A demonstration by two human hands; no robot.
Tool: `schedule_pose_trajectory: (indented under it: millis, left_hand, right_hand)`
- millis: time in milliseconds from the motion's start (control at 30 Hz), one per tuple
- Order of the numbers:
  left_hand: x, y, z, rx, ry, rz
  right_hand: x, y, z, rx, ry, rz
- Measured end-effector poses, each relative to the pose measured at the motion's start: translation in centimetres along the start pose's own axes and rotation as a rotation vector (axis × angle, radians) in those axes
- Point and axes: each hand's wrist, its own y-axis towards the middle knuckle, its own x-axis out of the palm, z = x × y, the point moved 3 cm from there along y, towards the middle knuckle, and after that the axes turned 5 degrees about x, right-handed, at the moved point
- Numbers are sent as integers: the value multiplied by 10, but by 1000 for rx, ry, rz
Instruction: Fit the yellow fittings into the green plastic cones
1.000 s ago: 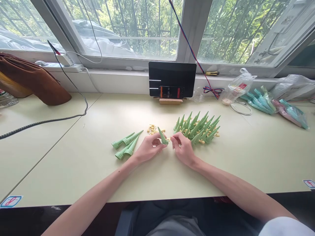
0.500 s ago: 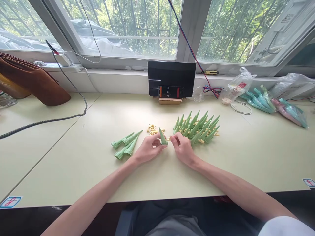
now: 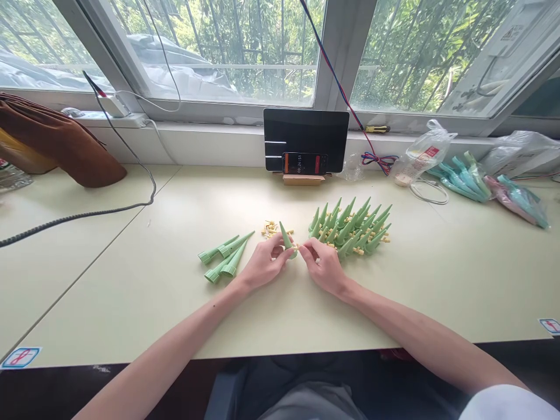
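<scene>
Green spike (image 3: 285, 234), tip up, over the pale table (image 3: 271, 326).
The left hand (image 3: 266, 263) grips its base; the right hand (image 3: 322, 263) pinches a yellow fitting (image 3: 296, 247) at its side, near clustered spikes (image 3: 346, 233).

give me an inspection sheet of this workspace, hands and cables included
Surface: pale table, seam at left
Job's things: four loose green cones, left; small yellow pieces, middle; cone cluster showing yellow pieces, right
Clutter: black panel, phone, bagged items, brown bag along the back
Hands: left hand holds a green cone; right hand pinches a yellow piece beside it
Cables: black cable crosses left side; red-and-blue wire bundled at back
Surroundings: windows, greenery outside
</scene>
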Motion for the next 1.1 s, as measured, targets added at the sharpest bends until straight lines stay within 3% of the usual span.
schedule_pose_trajectory:
  millis: [367,700,1100]
  left_hand:
    - [0,1,3,81,68,13]
    - [-1,-1,6,44,38,46]
    - [1,-1,1,85,-27,-18]
  right_hand:
    - [-1,-1,-5,-52,36,38]
    - [0,-3,-2,-10,153,36]
    - [-1,-5,-5,-34,252,-5]
